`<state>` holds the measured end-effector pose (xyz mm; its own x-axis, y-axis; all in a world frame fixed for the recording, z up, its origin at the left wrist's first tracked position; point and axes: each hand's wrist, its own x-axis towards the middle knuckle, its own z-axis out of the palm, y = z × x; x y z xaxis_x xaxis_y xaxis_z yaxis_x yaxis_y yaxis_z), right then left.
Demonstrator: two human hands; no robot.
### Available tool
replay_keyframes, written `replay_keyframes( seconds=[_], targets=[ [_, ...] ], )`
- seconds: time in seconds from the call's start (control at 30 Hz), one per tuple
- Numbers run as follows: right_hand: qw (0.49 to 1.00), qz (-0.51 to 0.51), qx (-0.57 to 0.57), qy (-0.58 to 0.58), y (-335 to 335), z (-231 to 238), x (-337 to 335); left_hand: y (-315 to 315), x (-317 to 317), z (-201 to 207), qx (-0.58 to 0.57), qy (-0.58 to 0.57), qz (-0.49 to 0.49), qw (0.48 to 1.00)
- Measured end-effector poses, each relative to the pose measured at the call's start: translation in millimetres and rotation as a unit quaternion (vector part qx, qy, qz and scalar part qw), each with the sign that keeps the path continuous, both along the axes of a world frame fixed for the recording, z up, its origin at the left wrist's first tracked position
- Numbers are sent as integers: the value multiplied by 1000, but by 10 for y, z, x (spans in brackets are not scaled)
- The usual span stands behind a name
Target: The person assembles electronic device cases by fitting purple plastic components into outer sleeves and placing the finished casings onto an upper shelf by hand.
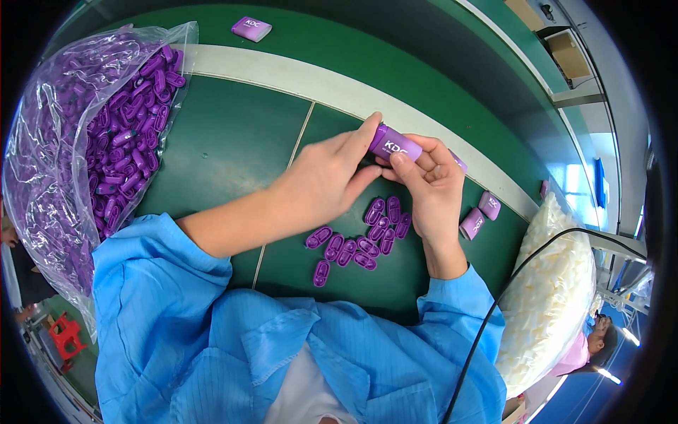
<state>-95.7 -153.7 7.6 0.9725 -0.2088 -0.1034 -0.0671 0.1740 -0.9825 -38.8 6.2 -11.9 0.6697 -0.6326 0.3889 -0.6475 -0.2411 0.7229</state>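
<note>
Green worktop [226, 134] stretched out before me, a pale strip [275, 72] curving along its far side. Above it, near that strip, I held up a purple case [399, 147]. My right hand [434, 185] was closed around its right part, thumb on the printed face; the fingers of my left hand [328, 166] met its left end, though I could not tell whether they gripped or merely steadied it.

I judged that so smooth a shell could slip if my right thumb eased off, and would probably drop among the loose purple ovals [346, 252] nearer me. Those lay close together between my arms, so a sagging wrist could scatter them. A black cable [467, 364] crossed by my right sleeve [458, 297], and a quick elbow swing might snag it.

Room was tight at both sides: a bulging bag of purple parts [42, 141] beside my left sleeve [159, 261], two more cases [489, 205] and a stuffed whitish bag [558, 283] on my right. The widest stretch of green lay beyond my left forearm [240, 219].
</note>
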Motion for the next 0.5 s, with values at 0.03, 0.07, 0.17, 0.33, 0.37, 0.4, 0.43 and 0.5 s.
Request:
replay_keyframes(
  seconds=[0.03, 0.07, 0.17, 0.33, 0.37, 0.4, 0.43, 0.5],
  targets=[
    [1000, -14, -8, 0, 20, -18, 6, -3, -61, 4, -7, 12, 7, 1000],
    [1000, -13, -8, 1, 36, -37, 10, -2, -104, 6, -14, 25, 14, 999],
    [1000, -26, -12, -13, 87, -82, 7, -9, -168, 48, -8, 31, 14, 999],
    [996, -38, -56, -60, 114, -59, -23, -33, -150, 32, -8, -7, 18, 1000],
    [996, -41, -57, -59, 92, -59, -23, -29, -129, 21, -2, -47, 23, 999],
    [998, -21, -41, -45, 63, -61, -22, -19, -115, 14, 3, -87, 28, 996],
    [999, -2, -28, -34, 20, -53, -5, -5, -85, 17, 0, -90, 23, 996],
    [1000, 4, 2, -25, -31, -74, 17, 32, -21, 28, 39, -47, -3, 998]
  ],
)
